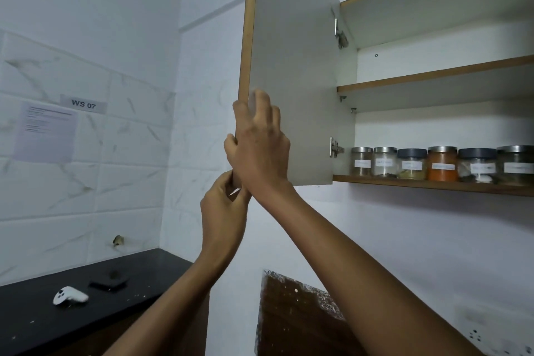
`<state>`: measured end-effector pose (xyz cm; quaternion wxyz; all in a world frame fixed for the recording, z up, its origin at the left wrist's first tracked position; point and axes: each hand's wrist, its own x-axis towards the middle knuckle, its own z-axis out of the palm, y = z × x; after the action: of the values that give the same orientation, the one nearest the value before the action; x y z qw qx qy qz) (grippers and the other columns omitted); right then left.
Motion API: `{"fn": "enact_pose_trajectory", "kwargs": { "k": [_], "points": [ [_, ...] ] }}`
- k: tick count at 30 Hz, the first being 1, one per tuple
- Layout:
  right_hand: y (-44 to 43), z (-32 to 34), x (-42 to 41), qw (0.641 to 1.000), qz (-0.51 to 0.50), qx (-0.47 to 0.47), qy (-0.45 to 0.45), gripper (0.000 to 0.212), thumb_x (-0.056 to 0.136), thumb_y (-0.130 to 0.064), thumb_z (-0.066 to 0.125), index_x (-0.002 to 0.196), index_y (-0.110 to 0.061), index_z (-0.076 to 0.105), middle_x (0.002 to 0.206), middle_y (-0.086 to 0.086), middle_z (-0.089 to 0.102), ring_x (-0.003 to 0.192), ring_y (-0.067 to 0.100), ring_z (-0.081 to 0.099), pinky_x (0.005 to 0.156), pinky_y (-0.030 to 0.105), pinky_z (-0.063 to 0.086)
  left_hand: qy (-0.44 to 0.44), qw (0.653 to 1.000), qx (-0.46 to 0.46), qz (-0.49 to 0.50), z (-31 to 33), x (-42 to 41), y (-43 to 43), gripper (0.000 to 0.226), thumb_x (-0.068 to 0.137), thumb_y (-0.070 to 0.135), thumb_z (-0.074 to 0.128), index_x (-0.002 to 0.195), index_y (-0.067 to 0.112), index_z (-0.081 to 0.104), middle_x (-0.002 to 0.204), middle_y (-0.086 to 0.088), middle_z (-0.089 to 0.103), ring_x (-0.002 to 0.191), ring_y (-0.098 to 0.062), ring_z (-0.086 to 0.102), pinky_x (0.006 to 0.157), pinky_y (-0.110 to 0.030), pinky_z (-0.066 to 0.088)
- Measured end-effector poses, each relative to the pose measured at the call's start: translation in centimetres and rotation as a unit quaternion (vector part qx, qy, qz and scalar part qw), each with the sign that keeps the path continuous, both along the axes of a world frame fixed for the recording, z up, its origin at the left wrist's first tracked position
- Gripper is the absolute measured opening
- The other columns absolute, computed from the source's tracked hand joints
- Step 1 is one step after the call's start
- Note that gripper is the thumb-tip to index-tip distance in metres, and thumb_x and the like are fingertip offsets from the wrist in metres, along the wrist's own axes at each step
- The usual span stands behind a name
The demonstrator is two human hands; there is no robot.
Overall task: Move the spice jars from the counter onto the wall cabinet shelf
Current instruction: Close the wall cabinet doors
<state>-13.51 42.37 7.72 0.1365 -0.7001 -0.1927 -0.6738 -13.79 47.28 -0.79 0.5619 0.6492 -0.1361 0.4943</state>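
Note:
Several labelled glass spice jars (442, 163) stand in a row on the bottom shelf (433, 184) of the open wall cabinet. The white cabinet door (291, 66) is swung out toward me, its wooden edge facing left. My right hand (260, 147) grips that free edge low down, fingers on the inner face and thumb round the edge. Just below it, my left hand (222, 211) pinches the door's bottom corner. Neither hand holds a jar.
The two upper cabinet shelves (433, 81) hold nothing visible. A black counter (34, 324) at lower left carries a white controller (70, 295) and a flat black object (109, 281). A paper sheet and a "WS 07" label (83, 103) hang on the tiled wall.

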Motion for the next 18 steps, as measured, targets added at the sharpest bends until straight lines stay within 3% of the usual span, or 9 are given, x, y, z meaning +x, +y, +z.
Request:
{"fn": "enact_pose_trajectory", "kwargs": {
  "k": [3,6,9,12,15,18],
  "points": [
    [-1.7,-0.3,-0.7,0.999,0.016,0.007,-0.028,0.036,0.066,-0.007,0.065,0.101,-0.014,0.060,0.118,0.009,0.053,0.091,0.025,0.054,0.044,0.021,0.033,-0.027,0.999,-0.009,-0.017,0.0,-1.1,-1.7,0.013,0.090,0.015,0.056,0.100,0.012,0.064,0.086,0.012,0.065,0.077,0.014,0.059,0.064,0.000,0.041],
    [-3.5,-0.4,-1.4,0.999,0.018,0.015,-0.047,0.037,0.066,-0.007,0.063,0.102,-0.014,0.061,0.120,0.010,0.054,0.092,0.025,0.056,0.047,0.020,0.032,-0.051,0.998,-0.006,-0.021,-0.1,-1.8,-3.4,0.009,0.091,0.021,0.056,0.097,0.016,0.061,0.080,0.014,0.063,0.072,0.010,0.058,0.062,-0.003,0.042],
    [-5.8,-0.5,-2.1,0.997,0.036,0.017,-0.060,0.038,0.067,-0.008,0.064,0.105,-0.014,0.062,0.123,0.010,0.055,0.095,0.026,0.059,0.049,0.021,0.036,-0.061,0.998,0.028,-0.017,-0.3,-1.9,-5.0,0.019,0.089,0.038,0.056,0.102,0.024,0.055,0.091,0.014,0.062,0.080,0.003,0.059,0.069,-0.011,0.044],
    [-8.7,-0.7,-2.7,0.995,0.068,0.020,-0.072,0.040,0.070,-0.010,0.065,0.109,-0.013,0.062,0.126,0.010,0.054,0.093,0.025,0.062,0.053,0.024,0.049,-0.097,0.991,0.092,0.011,-0.2,-1.8,-7.0,0.026,0.082,0.051,0.049,0.102,0.036,0.044,0.095,0.026,0.055,0.085,0.010,0.055,0.070,-0.014,0.041],
    [-11.4,-0.9,-3.2,0.992,0.098,0.028,-0.079,0.042,0.071,-0.012,0.066,0.113,-0.014,0.062,0.128,0.007,0.054,0.086,0.021,0.063,0.054,0.032,0.055,-0.142,0.981,0.129,0.027,0.1,-1.8,-9.3,0.046,0.081,0.053,0.045,0.122,0.032,0.040,0.113,0.013,0.058,0.094,0.000,0.055,0.074,-0.025,0.046],
    [-14.2,-1.1,-3.6,0.990,0.108,0.034,-0.084,0.043,0.074,-0.016,0.064,0.117,-0.016,0.062,0.130,0.005,0.054,0.091,0.019,0.063,0.058,0.034,0.056,-0.184,0.971,0.155,0.014,0.6,-1.7,-11.6,0.064,0.082,0.048,0.045,0.139,0.024,0.033,0.133,0.009,0.051,0.110,-0.009,0.056,0.084,-0.032,0.052]
  ]
}}
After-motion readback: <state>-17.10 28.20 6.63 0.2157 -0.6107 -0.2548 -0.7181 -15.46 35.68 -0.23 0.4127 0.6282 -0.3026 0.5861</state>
